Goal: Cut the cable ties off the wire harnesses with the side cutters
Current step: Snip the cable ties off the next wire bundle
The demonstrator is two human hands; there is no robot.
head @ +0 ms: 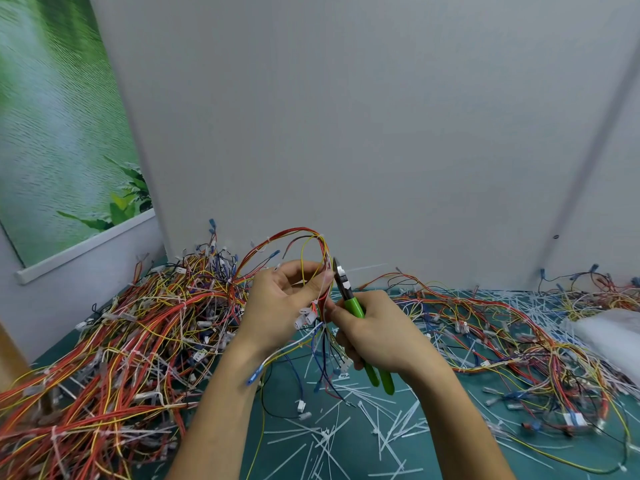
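The left hand (277,299) holds a wire harness (322,303) up just above the table (287,382). Its fingers are curled, with the thumb pressed against the bundle where the red and yellow wires loop up towards 12 o'clock. The right hand (377,334), at 4 o'clock from the left, has its fingers wrapped tight round the green handles of the side cutters (353,303). The cutter head points to 11 o'clock, right beside the held wires. Something white sits at the blades, possibly a cable tie, but blur hides it. Cut white ties (329,441) litter the table at 6 o'clock. Tangled harnesses are heaped at 8 o'clock (121,341) and spread out towards 3 o'clock (519,334).
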